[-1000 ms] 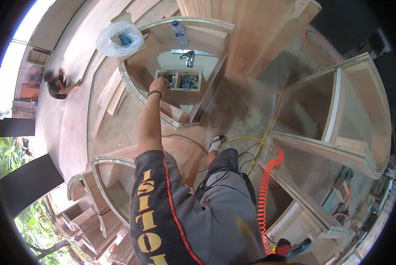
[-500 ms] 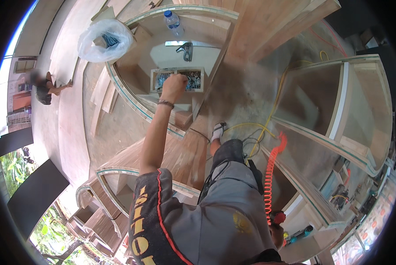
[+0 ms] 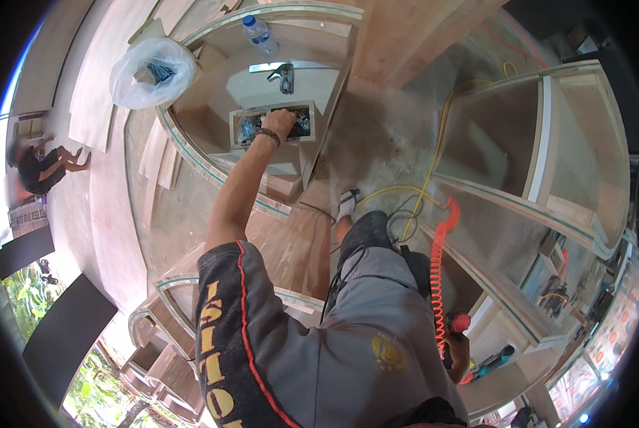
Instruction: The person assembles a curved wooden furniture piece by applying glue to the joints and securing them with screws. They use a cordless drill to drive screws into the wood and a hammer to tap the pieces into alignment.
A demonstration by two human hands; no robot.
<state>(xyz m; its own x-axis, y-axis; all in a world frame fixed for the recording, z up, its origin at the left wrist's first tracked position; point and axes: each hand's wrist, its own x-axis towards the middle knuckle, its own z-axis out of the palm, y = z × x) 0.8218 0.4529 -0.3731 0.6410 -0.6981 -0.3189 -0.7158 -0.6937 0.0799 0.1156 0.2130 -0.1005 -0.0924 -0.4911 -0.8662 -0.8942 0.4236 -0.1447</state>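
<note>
My left hand (image 3: 281, 123) reaches into a small wooden box (image 3: 273, 142) with two compartments of loose metal fasteners. Its fingers curl downward, closed, over the right compartment; their tips and whatever they hold are hidden. Fasteners (image 3: 249, 128) show in the left compartment. At the lower right, my right hand (image 3: 460, 353) is wrapped round a tool with a red rounded end (image 3: 460, 322), beside a coiled orange air hose (image 3: 438, 285). Most of that tool is out of sight. Beyond the box lies a black-and-grey spring clamp (image 3: 284, 77).
The box rests inside a curved wooden cabinet frame (image 3: 191, 158), with a water bottle (image 3: 261, 36) farther back. A plastic bag (image 3: 130, 80) stands at its left. Another cabinet (image 3: 548, 207) and a yellow hose (image 3: 440, 143) are on the right. A co-worker (image 3: 41, 167) sits far left.
My left hand stays at the box, its wrist turned slightly as the view shifts. My right hand and the red-ended tool show more fully. The co-worker's posture has changed.
</note>
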